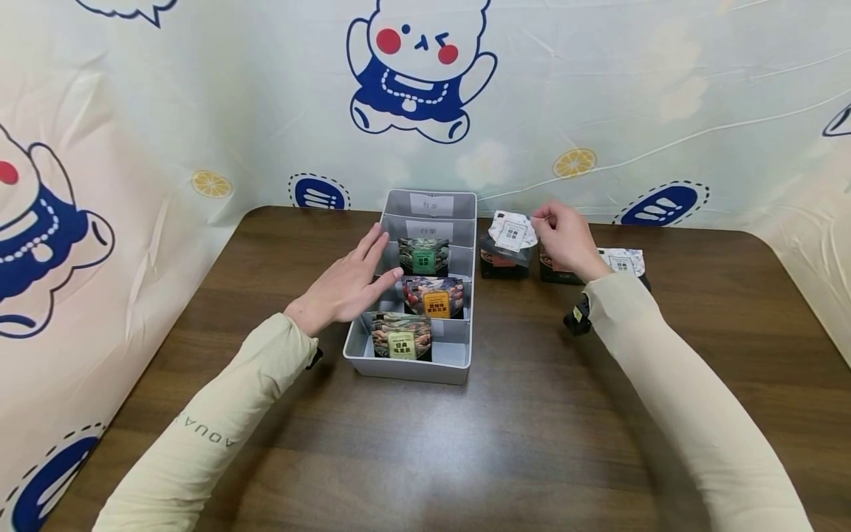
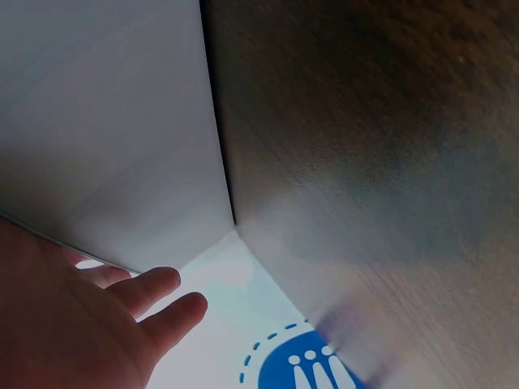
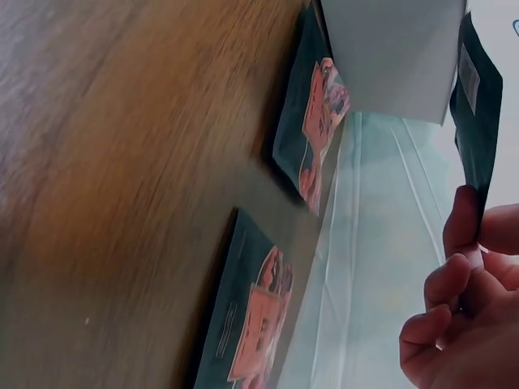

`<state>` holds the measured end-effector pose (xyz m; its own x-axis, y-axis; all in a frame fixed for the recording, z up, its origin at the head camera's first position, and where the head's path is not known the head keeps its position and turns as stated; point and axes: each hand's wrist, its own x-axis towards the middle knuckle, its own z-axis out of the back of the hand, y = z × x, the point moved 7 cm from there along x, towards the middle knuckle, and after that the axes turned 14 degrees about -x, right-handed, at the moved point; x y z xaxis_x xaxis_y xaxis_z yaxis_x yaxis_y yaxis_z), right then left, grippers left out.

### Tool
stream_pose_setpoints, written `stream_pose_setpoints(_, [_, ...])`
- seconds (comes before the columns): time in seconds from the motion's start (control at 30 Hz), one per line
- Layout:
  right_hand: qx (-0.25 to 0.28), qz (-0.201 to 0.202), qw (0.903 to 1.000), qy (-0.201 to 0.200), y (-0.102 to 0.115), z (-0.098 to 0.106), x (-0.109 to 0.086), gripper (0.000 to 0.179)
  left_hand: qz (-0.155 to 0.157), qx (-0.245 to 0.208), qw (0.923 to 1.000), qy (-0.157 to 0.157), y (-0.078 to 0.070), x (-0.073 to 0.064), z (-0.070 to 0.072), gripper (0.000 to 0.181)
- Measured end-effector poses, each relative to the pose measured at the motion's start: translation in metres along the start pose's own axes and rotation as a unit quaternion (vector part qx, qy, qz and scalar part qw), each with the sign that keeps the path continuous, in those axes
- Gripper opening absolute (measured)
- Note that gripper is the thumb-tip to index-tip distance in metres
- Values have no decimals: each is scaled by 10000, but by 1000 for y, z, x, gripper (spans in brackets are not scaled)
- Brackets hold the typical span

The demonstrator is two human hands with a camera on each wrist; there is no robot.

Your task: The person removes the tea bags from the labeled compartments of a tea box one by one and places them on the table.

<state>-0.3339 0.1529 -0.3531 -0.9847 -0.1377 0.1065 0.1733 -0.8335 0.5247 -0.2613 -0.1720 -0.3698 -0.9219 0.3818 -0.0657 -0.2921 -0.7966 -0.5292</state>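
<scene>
My right hand (image 1: 565, 240) pinches a tea sachet (image 1: 512, 235) with a white label by its edge, raised just right of the grey divided box (image 1: 408, 369). In the right wrist view the dark back of this sachet (image 3: 477, 105) shows between thumb and finger. With its fingers fairly straight, my left hand (image 1: 346, 287) rests on the box's left rim. Inside the box, a green-labelled sachet (image 1: 424, 258), an orange-labelled sachet (image 1: 435, 299) and a pale-green-labelled sachet (image 1: 402, 341) occupy separate compartments. The two farthest compartments carry paper labels (image 1: 431, 205).
Right of the box lie two red-labelled sachets, one (image 3: 312, 121) close to the box and another (image 3: 251, 324) under my right hand. A white-patterned sachet (image 1: 625, 260) lies farther right. A printed curtain (image 1: 266, 111) hangs behind the wooden table (image 1: 518, 443).
</scene>
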Motion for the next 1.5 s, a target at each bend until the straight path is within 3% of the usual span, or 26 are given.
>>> stream_pose_setpoints(0.37, [-107, 118, 9982, 580, -3, 8, -6, 28, 26, -22, 10000, 16, 0, 0, 0, 81])
stream_pose_setpoints(0.63, [-103, 165, 9913, 1305, -6, -1, -11, 28, 42, -45, 10000, 28, 1, 0, 0, 81])
stream_pose_setpoints(1.03, [-639, 477, 9851, 1521, -4, -14, -17, 22, 20, -23, 10000, 18, -1, 0, 0, 81])
stream_pose_setpoints(1.5, [-465, 766, 9714, 2201, 5, -31, -29, 16, 24, -33, 10000, 11, -1, -1, 0, 81])
